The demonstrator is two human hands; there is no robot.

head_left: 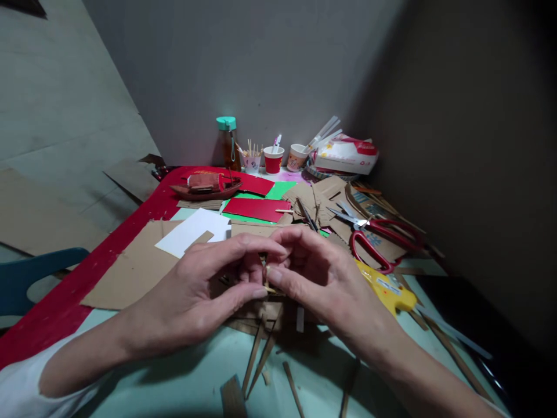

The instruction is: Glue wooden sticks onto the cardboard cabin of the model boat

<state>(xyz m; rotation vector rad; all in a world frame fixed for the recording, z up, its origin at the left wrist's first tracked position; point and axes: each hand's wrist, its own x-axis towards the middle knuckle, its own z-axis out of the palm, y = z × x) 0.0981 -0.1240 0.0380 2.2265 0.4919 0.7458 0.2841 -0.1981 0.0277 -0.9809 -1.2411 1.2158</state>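
Observation:
My left hand (213, 276) and my right hand (319, 273) meet over the middle of the table, thumbs and fingertips curled in close together. Between them is a small tan-brown piece (270, 288), mostly covered by the fingers, so its kind is unclear. Below the hands lie narrow cardboard strips (256, 354) and scraps. Under the left forearm a large cardboard sheet (126, 270) spreads out, with a white sheet of paper (195, 231) overlapping it. Right of my right hand are red-handled scissors (374, 232) with blades apart, and a yellow glue gun (387, 290) partly behind the wrist.
A model boat (206, 186) and red card pieces (255, 209) lie farther back. Along the wall stand a teal-lidded bottle (230, 148), a cup of sticks (251, 162), a red cup (273, 161) and a tissue pack (346, 155). A blue chair (43, 267) is at left.

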